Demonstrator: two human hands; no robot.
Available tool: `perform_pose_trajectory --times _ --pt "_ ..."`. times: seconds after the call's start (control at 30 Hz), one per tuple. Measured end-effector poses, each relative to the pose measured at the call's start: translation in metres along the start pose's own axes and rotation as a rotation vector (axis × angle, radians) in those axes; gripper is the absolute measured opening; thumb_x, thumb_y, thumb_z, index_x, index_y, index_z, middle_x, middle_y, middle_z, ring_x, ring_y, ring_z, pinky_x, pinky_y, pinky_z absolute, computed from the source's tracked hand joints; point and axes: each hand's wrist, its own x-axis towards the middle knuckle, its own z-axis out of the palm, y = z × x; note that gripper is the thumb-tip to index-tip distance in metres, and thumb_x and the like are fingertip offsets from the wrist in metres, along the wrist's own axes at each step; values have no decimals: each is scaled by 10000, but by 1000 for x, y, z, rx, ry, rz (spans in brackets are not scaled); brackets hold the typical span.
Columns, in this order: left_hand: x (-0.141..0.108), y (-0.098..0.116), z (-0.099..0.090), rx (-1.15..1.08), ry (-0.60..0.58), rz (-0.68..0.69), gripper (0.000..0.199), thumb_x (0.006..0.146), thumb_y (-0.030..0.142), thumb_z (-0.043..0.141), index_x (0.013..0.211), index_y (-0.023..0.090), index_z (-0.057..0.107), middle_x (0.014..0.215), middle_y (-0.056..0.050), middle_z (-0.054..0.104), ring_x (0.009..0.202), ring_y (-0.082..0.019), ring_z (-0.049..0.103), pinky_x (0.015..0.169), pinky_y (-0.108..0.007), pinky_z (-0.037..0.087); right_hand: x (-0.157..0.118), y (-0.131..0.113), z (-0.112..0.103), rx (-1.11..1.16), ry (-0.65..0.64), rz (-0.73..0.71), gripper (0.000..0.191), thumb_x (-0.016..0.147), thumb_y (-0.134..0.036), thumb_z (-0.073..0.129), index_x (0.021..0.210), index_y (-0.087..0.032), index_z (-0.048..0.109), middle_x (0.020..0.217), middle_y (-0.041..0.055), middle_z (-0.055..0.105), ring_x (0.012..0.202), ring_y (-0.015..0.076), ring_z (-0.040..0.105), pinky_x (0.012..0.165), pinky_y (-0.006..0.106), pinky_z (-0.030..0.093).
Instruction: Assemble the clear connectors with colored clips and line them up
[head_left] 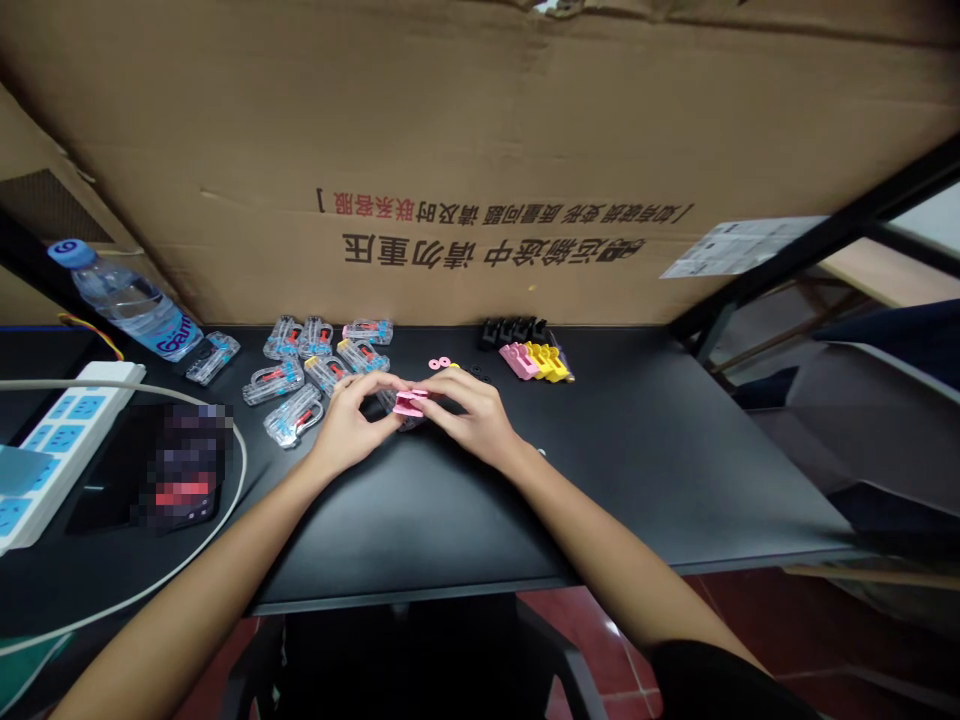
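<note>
Together, the left hand (358,418) and the right hand (474,412) pinch a small pink piece (409,404) over the black counter (420,530). Clear plastic cases (291,416) lie near the left hand; beyond the right sit yellow pieces (549,363) and black pieces (510,332).

A small workshop or hand-assembly corner is suggested by the black desk (637,500), where clear plastic pieces (292,415) are spread and pink parts (519,360), yellow parts (546,362) and black parts (514,331) are grouped by colour. The desk is backed by printed cardboard (480,110); a power strip (67,435) is placed at the left.
</note>
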Motion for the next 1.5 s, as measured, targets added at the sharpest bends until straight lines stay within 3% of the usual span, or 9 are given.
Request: perform_pose_trajectory --times 0.33,0.57,0.97,1.13,1.27,1.4,1.5 --pt "1 1 -2 4 16 -9 175 891 248 796 1055 248 736 1119 -41 837 1072 -250 787 1026 -451 564 0 1 4 40 27 71 185 1040 -254 732 1207 -234 809 1012 82 825 809 201 713 750 366 600" --pt "1 3 -2 -9 13 -39 193 883 256 810 1062 254 736 1129 -41 837 1090 -251 780 1059 -463 559 -1 2 6 78 69 156 153 1013 -318 772 1108 -222 845 896 66 811 725 192 685 698 354 594" --pt "0 2 -1 80 28 19 178 901 205 804 1052 265 733 1106 -30 838 1074 -253 779 1036 -481 559 -2 2 5 120 30 169 219 1028 -378 747 1135 -218 850 887 70 803 725 185 701 705 351 610" --pt "-4 2 -2 248 30 118 292 934 209 777 1212 277 718 1216 -40 822 1131 -257 771 1139 -501 475 -3 4 6 97 34 197 209 1023 -391 753 1097 -219 846 888 67 808 737 185 714 730 352 618" --pt "-7 1 -2 380 -48 283 445 1003 213 726 1430 297 633 1354 -59 787 1200 -241 759 1247 -515 368 -3 5 8 90 28 186 203 1027 -384 749 1050 -206 843 858 63 798 729 180 717 735 343 615" --pt "-7 -2 -4 404 -69 383 424 1058 199 658 1468 295 607 1339 -67 797 1148 -224 777 1200 -486 431 -2 4 8 103 30 150 201 1039 -366 734 1030 -197 843 857 64 798 730 178 723 728 334 609" --pt "-7 -5 -4 390 -52 371 445 1057 191 654 1486 283 582 1357 -75 788 1172 -232 773 1181 -483 464 0 1 7 110 17 164 207 1050 -366 716 1052 -205 847 894 77 816 782 195 753 761 350 621"
